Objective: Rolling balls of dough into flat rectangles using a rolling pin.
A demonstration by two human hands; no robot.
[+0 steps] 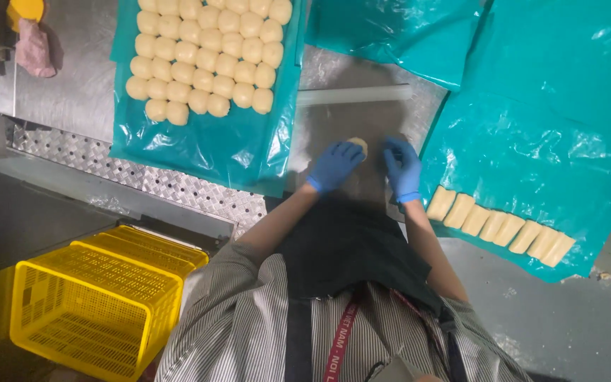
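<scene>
Blue nitrile covers both hands, and I am looking straight down on them over a steel worktable point(348, 127). My left hand point(335, 165) curls over a small pale dough piece point(358, 145), fingertips cupped on it and pressing it to the steel — only the top edge of the lump shows past the glove. My right hand point(402, 168) sits just beside it, fingers bent and loosely spread with nothing in its grasp; whether its fingertips touch the dough I cannot tell.

To the left of the hands lies a teal plastic sheet point(206, 145) carrying rows of round dough balls point(206, 53), packed touching one another, the lowest row only part filled. To the right, a second teal sheet point(539, 127) bears a row of cut dough blocks point(500, 228), oblong and pale, lying side by side in a slanting line near its lower edge. A white rod point(353, 94) lies across the table just beyond the hands, between the two sheets.

Down at the lower left stands a yellow plastic basket point(93, 304), well apart from the work — beside a strip of checker-plate metal point(143, 177). A striped shirt and dark apron fill the bottom of the view.
</scene>
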